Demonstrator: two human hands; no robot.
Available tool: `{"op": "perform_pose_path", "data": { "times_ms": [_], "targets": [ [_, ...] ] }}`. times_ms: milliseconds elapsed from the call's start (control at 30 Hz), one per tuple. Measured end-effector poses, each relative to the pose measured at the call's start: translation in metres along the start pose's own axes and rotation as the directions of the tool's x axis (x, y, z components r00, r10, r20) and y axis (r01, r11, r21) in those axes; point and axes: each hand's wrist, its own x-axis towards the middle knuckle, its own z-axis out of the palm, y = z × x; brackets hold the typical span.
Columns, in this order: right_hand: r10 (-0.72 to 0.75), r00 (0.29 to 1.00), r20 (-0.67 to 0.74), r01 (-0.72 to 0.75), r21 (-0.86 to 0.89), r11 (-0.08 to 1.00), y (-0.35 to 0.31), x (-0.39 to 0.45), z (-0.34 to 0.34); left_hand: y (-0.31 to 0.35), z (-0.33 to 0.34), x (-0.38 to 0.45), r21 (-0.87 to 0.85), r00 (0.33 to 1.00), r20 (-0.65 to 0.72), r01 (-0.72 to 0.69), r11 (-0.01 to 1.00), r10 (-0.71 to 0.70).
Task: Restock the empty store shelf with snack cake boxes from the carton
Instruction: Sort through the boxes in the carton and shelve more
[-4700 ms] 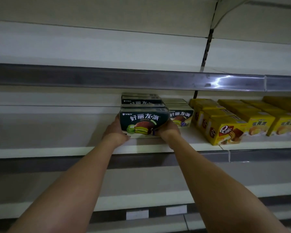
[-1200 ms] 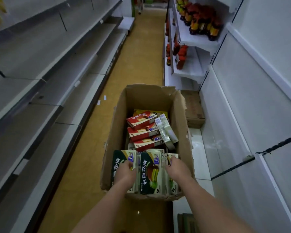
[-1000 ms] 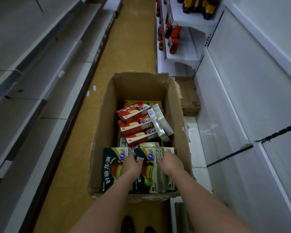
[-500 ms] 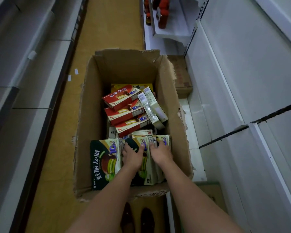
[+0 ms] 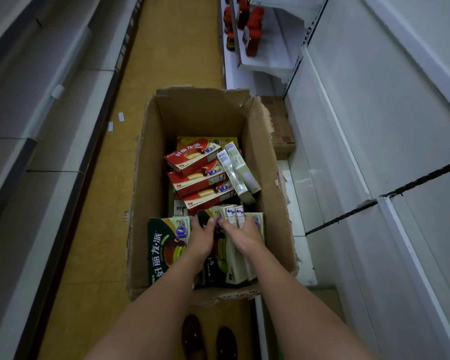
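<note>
Fingertips (image 5: 211, 221) of the left hand (image 5: 202, 239) and the right hand (image 5: 240, 236) curl over the top edges of a row of green snack boxes (image 5: 231, 266) standing on end at the near end of the carton (image 5: 151, 178). Each hand appears to grip the pack from its own side, thumbs nearly meeting in the middle; how many boxes sit between the palms cannot be told.

The likely trouble is a loose clamp. Several thin boxes squeezed only from the ends could fan apart or drop from the middle as they lift, and a corner may catch on the carton's torn near wall.

Just to the left, one more green box (image 5: 166, 248) lies face up, touching the left wrist. Beyond the hands, red snack boxes (image 5: 192, 175) lie stacked and slanted, with pale boxes (image 5: 238, 172) leaning against them on the right and a yellow box (image 5: 208, 141) underneath at the far end.

The carton stands on the yellow aisle floor (image 5: 166, 48) between bare grey shelves (image 5: 37, 126) on the left and white shelving (image 5: 374, 126) on the right; red-capped bottles (image 5: 252, 29) sit farther down the aisle.
</note>
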Motion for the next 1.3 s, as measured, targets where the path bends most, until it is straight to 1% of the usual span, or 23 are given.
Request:
{"op": "perform_pose_path", "data": {
  "times_ms": [100, 200, 267, 433, 500, 600, 700, 767, 833, 900, 933, 1000, 1033, 1133, 1200, 1233, 1300],
  "targets": [
    [-0.054, 0.998, 0.022, 0.054, 0.018, 0.998, -0.022, -0.011, -0.014, 0.018, -0.014, -0.009, -0.052, 1.000, -0.015, -0.023, 0.998, 0.023],
    [-0.101, 0.994, 0.044, 0.096, 0.113, 0.989, -0.052, -0.024, -0.026, 0.041, -0.032, -0.022, -0.075, 0.999, 0.028, -0.020, 0.997, 0.022],
    [-0.137, 0.990, 0.038, 0.129, 0.166, 0.978, -0.071, -0.037, -0.028, 0.059, -0.048, -0.035, -0.094, 0.997, 0.045, -0.057, 0.994, 0.061],
    [-0.230, 0.971, 0.058, 0.215, 0.199, 0.956, -0.104, -0.059, -0.024, 0.090, -0.094, -0.054, -0.043, 0.989, 0.089, -0.111, 0.993, 0.114],
    [-0.255, 0.965, 0.068, 0.239, 0.185, 0.953, -0.117, -0.068, -0.021, 0.097, -0.107, -0.061, -0.045, 0.990, 0.062, -0.127, 0.991, 0.130],
    [-0.251, 0.964, 0.082, 0.234, 0.181, 0.955, -0.129, -0.076, -0.017, 0.102, -0.120, -0.069, -0.062, 0.988, 0.016, -0.154, 0.986, 0.155],
    [-0.251, 0.964, 0.084, 0.225, 0.237, 0.945, -0.140, -0.080, -0.015, 0.100, -0.138, -0.075, -0.079, 0.991, -0.068, -0.123, 0.989, 0.118],
    [-0.253, 0.965, 0.074, 0.220, 0.303, 0.927, -0.150, -0.081, -0.013, 0.100, -0.149, -0.085, -0.153, 0.994, -0.104, -0.054, 0.987, 0.038],
    [-0.268, 0.961, 0.074, 0.221, 0.377, 0.900, -0.160, -0.085, -0.007, 0.100, -0.157, -0.096, -0.325, 0.997, -0.047, 0.041, 0.945, -0.060],
    [-0.276, 0.955, 0.111, 0.204, 0.429, 0.880, -0.167, -0.088, -0.002, 0.100, -0.162, -0.108, -0.527, 0.993, 0.060, 0.115, 0.842, -0.098],
    [-0.270, 0.951, 0.153, 0.182, 0.430, 0.884, -0.170, -0.092, 0.000, 0.099, -0.166, -0.114, -0.613, 0.993, 0.073, 0.115, 0.782, -0.088],
    [-0.282, 0.934, 0.218, 0.172, 0.417, 0.893, -0.173, -0.096, 0.002, 0.096, -0.173, -0.122, -0.698, 0.998, 0.018, 0.054, 0.714, -0.058],
    [-0.293, 0.923, 0.249, 0.172, 0.415, 0.894, -0.174, -0.099, 0.001, 0.094, -0.177, -0.127, -0.701, 0.999, -0.024, 0.015, 0.713, -0.044],
    [-0.307, 0.901, 0.306, 0.189, 0.359, 0.914, -0.176, -0.102, 0.001, 0.085, -0.182, -0.139, -0.640, 0.985, -0.173, -0.118, 0.759, 0.007],
    [-0.312, 0.878, 0.362, 0.204, 0.308, 0.929, -0.178, -0.108, 0.004, 0.076, -0.188, -0.147, -0.634, 0.961, -0.273, -0.221, 0.741, 0.054],
    [-0.308, 0.863, 0.399, 0.201, 0.288, 0.936, -0.179, -0.113, 0.006, 0.071, -0.191, -0.152, -0.656, 0.948, -0.311, -0.268, 0.706, 0.071],
    [-0.295, 0.823, 0.485, 0.183, 0.265, 0.947, -0.181, -0.121, 0.017, 0.059, -0.199, -0.164, -0.756, 0.935, -0.350, -0.323, 0.570, 0.065]
  ]
}}
